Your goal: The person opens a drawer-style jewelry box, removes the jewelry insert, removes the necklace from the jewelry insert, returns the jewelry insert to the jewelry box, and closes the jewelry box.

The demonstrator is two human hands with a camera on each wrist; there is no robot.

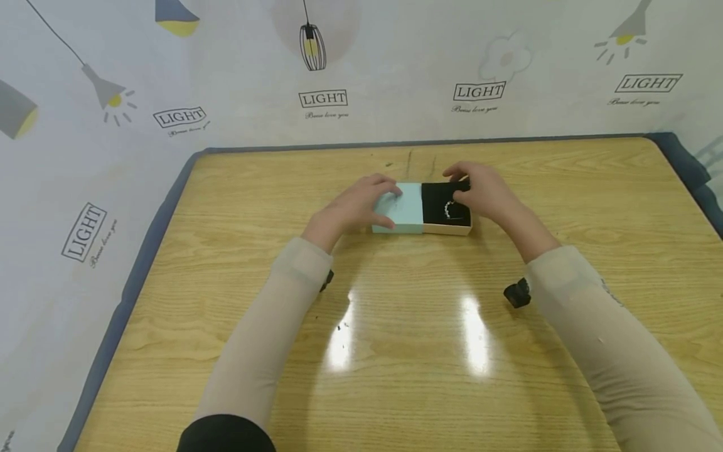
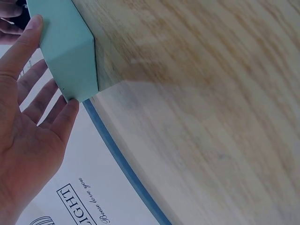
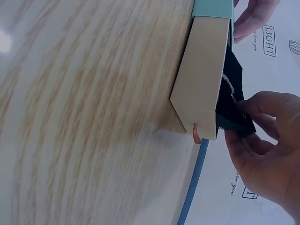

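Observation:
A jewelry box lies at the back of the table, its pale turquoise sleeve (image 1: 411,210) on the left and its cream drawer (image 1: 447,230) slid partly out to the right. My left hand (image 1: 353,204) grips the sleeve, thumb on one side and fingers across it. In the drawer is a black pad (image 1: 433,199) carrying a silvery chain, perhaps a bracelet (image 3: 228,84). My right hand (image 1: 490,191) pinches the pad's outer end between thumb and fingers; in the right wrist view that end is tilted up above the drawer wall. A small ribbon tab (image 3: 196,134) sticks out of the drawer's end.
The box rests on a glossy wood-grain table (image 1: 395,351). Behind it runs the table's dark blue edge (image 1: 339,147), with a white lamp-printed covering (image 1: 395,63) beyond. Black wrist devices (image 1: 517,293) hang under both sleeves.

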